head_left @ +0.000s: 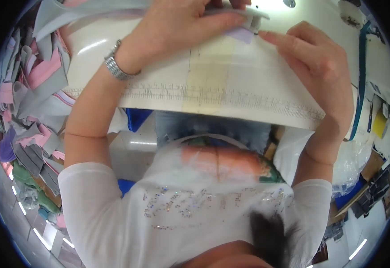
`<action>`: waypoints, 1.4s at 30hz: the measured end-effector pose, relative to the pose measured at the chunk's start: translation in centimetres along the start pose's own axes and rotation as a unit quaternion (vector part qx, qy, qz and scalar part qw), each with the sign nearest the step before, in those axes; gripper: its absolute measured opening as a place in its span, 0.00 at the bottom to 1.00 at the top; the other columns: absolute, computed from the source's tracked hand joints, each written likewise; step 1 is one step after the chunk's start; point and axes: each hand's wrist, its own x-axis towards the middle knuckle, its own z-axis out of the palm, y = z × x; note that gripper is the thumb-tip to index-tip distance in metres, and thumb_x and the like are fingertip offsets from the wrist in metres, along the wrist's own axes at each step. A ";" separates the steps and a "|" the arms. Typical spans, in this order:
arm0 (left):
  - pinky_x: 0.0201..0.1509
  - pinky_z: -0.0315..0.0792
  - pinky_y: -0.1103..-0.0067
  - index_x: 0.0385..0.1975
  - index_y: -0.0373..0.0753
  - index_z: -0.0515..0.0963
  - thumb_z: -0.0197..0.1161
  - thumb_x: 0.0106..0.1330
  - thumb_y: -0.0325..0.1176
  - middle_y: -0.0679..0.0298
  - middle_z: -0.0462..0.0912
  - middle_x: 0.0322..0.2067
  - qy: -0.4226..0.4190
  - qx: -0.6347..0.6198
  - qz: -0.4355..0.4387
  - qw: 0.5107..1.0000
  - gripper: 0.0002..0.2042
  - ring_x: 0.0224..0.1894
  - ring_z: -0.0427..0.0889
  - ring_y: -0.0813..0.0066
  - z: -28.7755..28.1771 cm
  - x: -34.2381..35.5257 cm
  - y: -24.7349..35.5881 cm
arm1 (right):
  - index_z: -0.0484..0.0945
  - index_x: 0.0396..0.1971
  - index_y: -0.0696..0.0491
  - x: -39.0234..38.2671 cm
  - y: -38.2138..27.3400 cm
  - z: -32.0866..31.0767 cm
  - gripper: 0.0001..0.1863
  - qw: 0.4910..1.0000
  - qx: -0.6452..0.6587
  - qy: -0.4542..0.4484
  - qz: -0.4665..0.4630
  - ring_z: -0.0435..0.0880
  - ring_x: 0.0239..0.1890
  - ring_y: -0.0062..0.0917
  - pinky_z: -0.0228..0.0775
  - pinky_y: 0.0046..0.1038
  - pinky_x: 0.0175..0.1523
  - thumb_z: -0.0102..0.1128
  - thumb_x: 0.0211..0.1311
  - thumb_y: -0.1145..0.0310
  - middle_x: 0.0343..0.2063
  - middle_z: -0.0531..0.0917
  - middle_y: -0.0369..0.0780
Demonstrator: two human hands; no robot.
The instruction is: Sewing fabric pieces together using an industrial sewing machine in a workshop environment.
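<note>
At the top edge, my left hand [177,31], wearing a silver watch [116,64], reaches over the white worktable. Its thumb lies over a light grey piece of fabric [255,22], gripping it; most of the other fingers are hidden or cut off by the edge. Under the thumb, a lilac strip [241,34] sticks out. My right hand [315,58] is curled, its fingertips closed at the right end of that fabric. Whatever lies between those fingertips is too small to make out. Beside my left wrist stretches a larger grey cloth [54,18].
A printed ruler scale [159,91] runs along the near edge of the white worktable [266,80], crossed by a yellowish tape [208,71]. Grey and pink fabric pieces [45,67] pile up at the left. At the right are a dark teal band [361,85] and clear plastic wrap [351,165].
</note>
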 end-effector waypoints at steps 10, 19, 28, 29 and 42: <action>0.36 0.72 0.77 0.33 0.45 0.84 0.70 0.49 0.27 0.65 0.81 0.32 0.150 0.060 0.382 0.910 0.10 0.31 0.76 0.71 3.4 -0.1 -3.3 | 0.85 0.39 0.41 -0.8 -1.0 0.8 0.19 0.989 -0.124 -0.007 -0.086 0.74 0.25 0.28 0.67 0.30 0.33 0.64 0.43 0.75 0.19 0.70 0.33; 0.32 0.73 0.80 0.30 0.39 0.81 0.65 0.46 0.25 0.65 0.83 0.38 0.231 0.229 0.561 0.761 0.09 0.29 0.77 0.71 3.2 1.3 -5.3 | 0.85 0.39 0.40 -0.3 -0.3 1.2 0.19 0.990 -0.113 -0.040 -0.080 0.74 0.25 0.28 0.67 0.29 0.35 0.64 0.43 0.74 0.18 0.69 0.33; 0.37 0.73 0.78 0.32 0.38 0.83 0.69 0.51 0.27 0.66 0.84 0.38 0.190 0.095 0.470 0.857 0.08 0.33 0.77 0.69 3.7 0.1 -4.3 | 0.86 0.40 0.48 0.9 0.2 0.0 0.20 0.998 0.032 -0.033 0.038 0.72 0.16 0.24 0.64 0.26 0.30 0.58 0.45 0.80 0.12 0.73 0.36; 0.37 0.73 0.78 0.32 0.38 0.83 0.69 0.51 0.27 0.66 0.84 0.38 0.189 0.095 0.469 0.857 0.08 0.33 0.77 0.69 3.7 -0.2 -4.1 | 0.86 0.39 0.48 1.0 0.4 0.1 0.19 1.000 0.010 -0.023 0.012 0.72 0.16 0.24 0.64 0.26 0.32 0.58 0.45 0.80 0.12 0.74 0.36; 0.41 0.70 0.76 0.32 0.40 0.83 0.69 0.52 0.28 0.67 0.81 0.41 0.146 0.010 0.417 0.897 0.08 0.38 0.77 0.70 4.0 0.0 -3.5 | 0.87 0.34 0.50 1.0 0.0 1.6 0.17 0.998 0.021 0.058 -0.005 0.73 0.17 0.26 0.66 0.28 0.42 0.56 0.46 0.82 0.13 0.78 0.38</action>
